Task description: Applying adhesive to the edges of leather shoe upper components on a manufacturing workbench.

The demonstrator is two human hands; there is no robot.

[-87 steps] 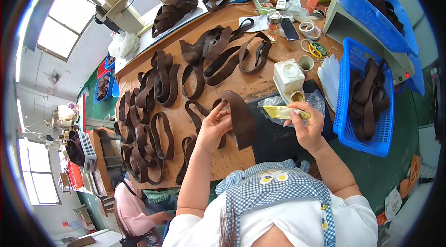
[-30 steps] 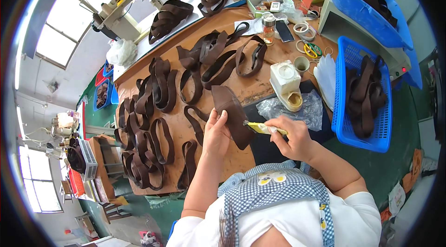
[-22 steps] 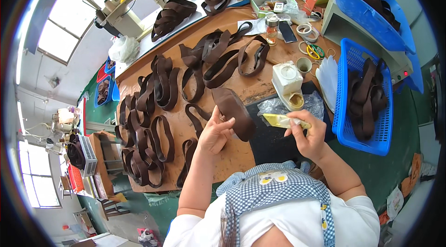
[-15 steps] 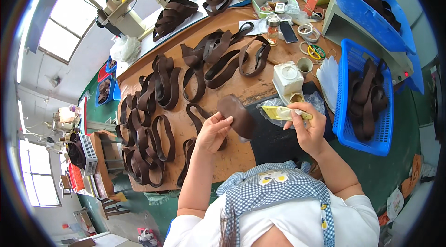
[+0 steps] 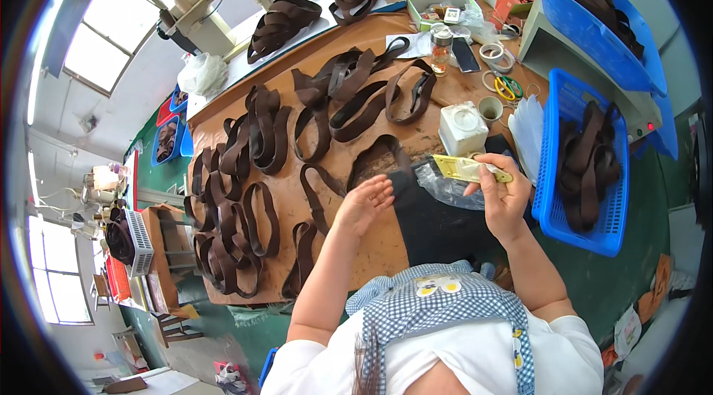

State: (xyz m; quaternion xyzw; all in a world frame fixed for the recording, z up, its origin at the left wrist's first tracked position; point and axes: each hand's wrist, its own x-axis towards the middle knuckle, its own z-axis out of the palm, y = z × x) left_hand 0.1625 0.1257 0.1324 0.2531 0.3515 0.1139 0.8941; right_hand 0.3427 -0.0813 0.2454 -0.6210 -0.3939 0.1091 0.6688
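My left hand (image 5: 365, 204) is open over the table, fingers stretched out and holding nothing. Just beyond its fingertips a dark brown strap loop (image 5: 371, 154) stands on the tabletop, partly blurred. My right hand (image 5: 505, 200) is closed around a flat yellow tool (image 5: 454, 166) with a pale wrapped middle; its exact kind I cannot make out. Below that tool are a crumpled clear plastic bag (image 5: 445, 191) and a black mat (image 5: 427, 228). Close by, a white square container (image 5: 462, 128) stands beside a small cup (image 5: 489, 108).
Many brown strap loops (image 5: 260, 131) cover the left of the brown table (image 5: 364, 261). A blue basket (image 5: 547, 165) of straps stands at the right edge. Farther back are scissors (image 5: 508, 87), tape rolls (image 5: 496, 58), a jar (image 5: 440, 53) and a phone (image 5: 466, 56).
My left hand has let go of the brown strap, which now stands on the table beyond it, and its fingers have opened. My right hand has moved slightly right with the yellow tool.
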